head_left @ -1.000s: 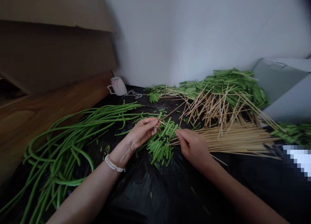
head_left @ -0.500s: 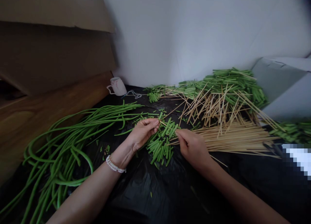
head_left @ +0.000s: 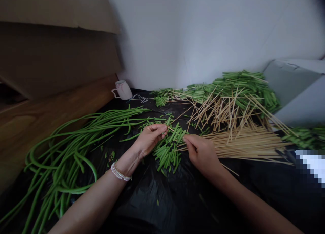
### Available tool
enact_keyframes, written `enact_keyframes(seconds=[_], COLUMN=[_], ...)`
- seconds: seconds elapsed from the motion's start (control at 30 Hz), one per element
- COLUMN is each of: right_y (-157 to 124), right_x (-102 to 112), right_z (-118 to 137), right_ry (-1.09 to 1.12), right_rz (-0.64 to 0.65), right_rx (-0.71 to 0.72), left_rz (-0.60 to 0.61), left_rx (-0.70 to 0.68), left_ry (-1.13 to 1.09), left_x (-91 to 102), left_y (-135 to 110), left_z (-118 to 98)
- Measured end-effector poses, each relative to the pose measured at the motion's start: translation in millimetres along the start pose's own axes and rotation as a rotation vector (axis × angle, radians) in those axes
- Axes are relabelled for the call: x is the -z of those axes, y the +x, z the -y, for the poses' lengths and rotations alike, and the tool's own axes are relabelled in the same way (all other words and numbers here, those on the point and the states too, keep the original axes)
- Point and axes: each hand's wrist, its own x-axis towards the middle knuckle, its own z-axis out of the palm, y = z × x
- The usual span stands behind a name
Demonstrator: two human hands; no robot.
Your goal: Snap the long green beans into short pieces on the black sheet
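My left hand, with a beaded bracelet at the wrist, pinches one end of a thin bamboo skewer. Several short pieces of green long bean sit side by side along that skewer, crosswise to it. At the other end of this row, my right hand is closed with thumb and forefinger on a bean piece; its fingertips are partly hidden. Just beneath both hands lies a loose heap of cut bean pieces.
Uncut long beans spread across the left. Bare skewers lie at right, before a pile of bean pieces with skewers. A mug stands at the back left. Black plastic covers the surface; a cardboard box rises left.
Hardly anything differs. Both hands keep their grip in nearly the same place, with only a very slight shift of the fingers and skewer.
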Motion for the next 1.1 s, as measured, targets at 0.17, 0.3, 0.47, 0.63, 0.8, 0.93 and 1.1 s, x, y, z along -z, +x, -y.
enact_keyframes(seconds=[0.17,0.3,0.47,0.63,0.8,0.93,1.1], right_y=[-6,-2,0,-7,-2,4,1], right_x=[0,0,-1,-1,1,1,0], right_z=[-2,1,0,-2,2,3,1], right_ry=[-0.295,-0.106,0.044,-0.271,-0.045,0.184,0.093], right_rz=[-0.073,-0.021,0.001,-0.040,0.020,0.037,0.043], right_rx=[0.171,0.035,-0.035,0.126,-0.006,-0.093,-0.054], left_rz=[-0.027,-0.034,-0.035,-0.025,-0.008,0.005,0.007], left_rx=[0.018,0.014,0.009,0.019,0.021,0.047,-0.013], left_ry=[0.005,0.021,0.037,0.038,0.055,0.076,0.135], left_x=[-0.8,-1.4,-1.8,-0.9,-3.0,-5.0,-6.0], left_y=[0,0,-1,0,-2,-4,-4], left_z=[2,2,2,4,8,12,11])
